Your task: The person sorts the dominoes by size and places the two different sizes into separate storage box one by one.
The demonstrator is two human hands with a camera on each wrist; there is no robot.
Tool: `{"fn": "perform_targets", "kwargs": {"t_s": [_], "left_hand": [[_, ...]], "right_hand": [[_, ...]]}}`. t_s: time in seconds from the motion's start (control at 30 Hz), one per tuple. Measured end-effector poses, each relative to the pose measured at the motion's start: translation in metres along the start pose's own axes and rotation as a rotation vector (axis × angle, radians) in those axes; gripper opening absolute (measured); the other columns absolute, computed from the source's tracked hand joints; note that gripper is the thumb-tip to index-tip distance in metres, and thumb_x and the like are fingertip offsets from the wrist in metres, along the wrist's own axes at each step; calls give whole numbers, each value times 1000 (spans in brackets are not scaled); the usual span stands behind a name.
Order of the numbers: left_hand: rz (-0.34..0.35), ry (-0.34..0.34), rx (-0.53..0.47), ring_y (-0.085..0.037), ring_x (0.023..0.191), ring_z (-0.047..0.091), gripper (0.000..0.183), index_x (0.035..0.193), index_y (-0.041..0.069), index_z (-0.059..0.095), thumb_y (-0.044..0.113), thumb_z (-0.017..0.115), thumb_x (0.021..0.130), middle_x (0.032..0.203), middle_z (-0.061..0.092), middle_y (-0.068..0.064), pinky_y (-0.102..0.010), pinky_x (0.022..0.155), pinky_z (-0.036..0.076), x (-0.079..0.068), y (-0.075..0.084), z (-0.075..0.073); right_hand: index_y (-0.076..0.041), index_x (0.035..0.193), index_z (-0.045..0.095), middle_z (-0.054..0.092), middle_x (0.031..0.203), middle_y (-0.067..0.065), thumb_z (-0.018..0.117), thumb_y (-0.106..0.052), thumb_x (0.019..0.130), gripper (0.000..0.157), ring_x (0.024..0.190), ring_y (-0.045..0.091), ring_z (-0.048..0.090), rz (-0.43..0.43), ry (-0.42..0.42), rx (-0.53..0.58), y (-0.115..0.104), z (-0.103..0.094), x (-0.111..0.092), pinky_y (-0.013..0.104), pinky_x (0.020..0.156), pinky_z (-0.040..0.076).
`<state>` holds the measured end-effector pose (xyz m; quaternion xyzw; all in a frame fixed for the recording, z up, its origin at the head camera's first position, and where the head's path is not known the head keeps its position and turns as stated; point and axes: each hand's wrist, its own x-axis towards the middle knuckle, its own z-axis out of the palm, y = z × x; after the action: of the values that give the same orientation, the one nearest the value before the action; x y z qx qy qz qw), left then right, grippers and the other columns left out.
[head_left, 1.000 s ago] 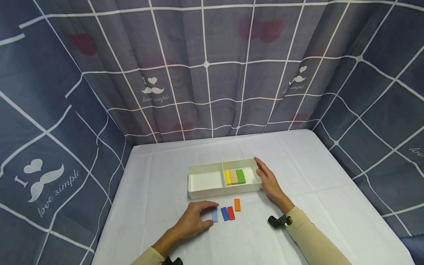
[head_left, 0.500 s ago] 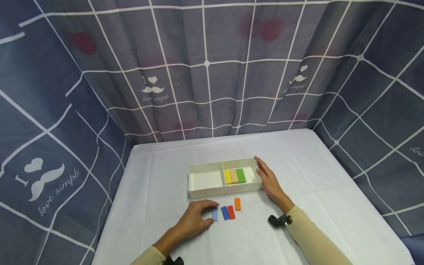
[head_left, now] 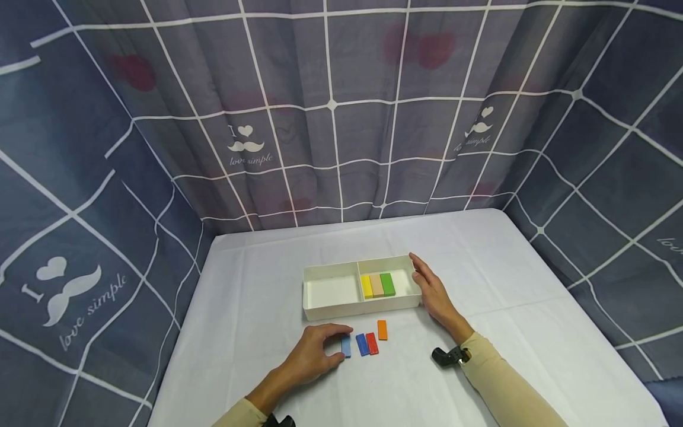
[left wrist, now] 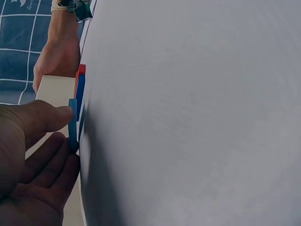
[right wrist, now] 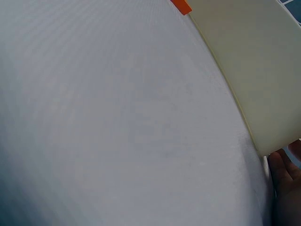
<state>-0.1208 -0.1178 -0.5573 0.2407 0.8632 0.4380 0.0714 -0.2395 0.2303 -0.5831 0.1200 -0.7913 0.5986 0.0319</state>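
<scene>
Light-blue block, down on the table beside the dark-blue block, pinched by the left hand; right hand, fingers extended, touches the tray. Looks like the grasping step, and lifting would call for a steady pinch.

My desk, under a white cloth, carries a cream two-compartment box; before it lie a dark blue block, a red block beside it, an orange block and, between my left fingers, a light blue block.
</scene>
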Motion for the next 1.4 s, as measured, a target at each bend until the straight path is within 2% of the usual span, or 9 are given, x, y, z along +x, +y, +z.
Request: {"fn": "perform_targets", "kwargs": {"t_s": [0.23,0.4,0.6,0.73,0.83,1.03,1.23,1.4], "left_hand": [[10,7,26,-23,126,75,51,137,8,75,1,88,88,135,78,-4,-43,109,60,-1,7,-4],[59,34,33,-24,123,76,50,136,5,74,-1,88,88,134,79,-9,-47,108,61,1,15,-14],[122,97,62,-23,122,76,54,136,6,74,-4,89,85,133,79,-5,-45,107,61,5,27,-28],[129,135,71,-21,121,76,55,136,8,75,-3,91,84,134,79,-2,-43,107,62,10,33,-39],[140,159,69,-22,121,76,56,137,8,75,-3,91,85,135,78,-2,-44,106,62,16,36,-47],[214,217,103,-25,117,77,58,137,7,74,-5,91,83,134,79,-5,-47,101,64,26,35,-59],[192,226,97,-27,118,77,56,137,7,75,-4,90,84,134,79,-7,-50,101,64,37,35,-64],[161,221,124,-28,120,77,57,139,6,74,-2,90,85,137,77,-10,-48,103,63,48,35,-67]], "right_hand": [[-9,171,38,33,178,20,46,-16,118,54,167,44,26,-4,-3,-1,0,0,0,62,134,21],[-9,171,37,32,178,20,45,-16,118,54,167,44,25,-4,-4,5,0,0,1,63,134,20],[-10,171,38,34,178,19,45,-17,118,53,166,44,27,-1,3,5,0,1,0,62,134,21],[-10,170,39,34,178,18,45,-16,118,53,166,44,27,-2,7,8,0,1,0,62,135,21],[-10,171,38,33,178,18,45,-15,118,53,166,44,27,1,4,9,1,1,0,62,135,20],[-11,172,36,32,178,22,44,-14,119,54,166,46,26,3,-12,10,2,0,0,66,134,20],[-12,172,36,33,178,22,44,-15,119,54,166,46,26,7,-14,12,1,0,-1,66,134,19],[-13,172,37,32,178,20,43,-14,119,54,166,44,26,7,-7,4,1,0,0,65,134,20]]}}
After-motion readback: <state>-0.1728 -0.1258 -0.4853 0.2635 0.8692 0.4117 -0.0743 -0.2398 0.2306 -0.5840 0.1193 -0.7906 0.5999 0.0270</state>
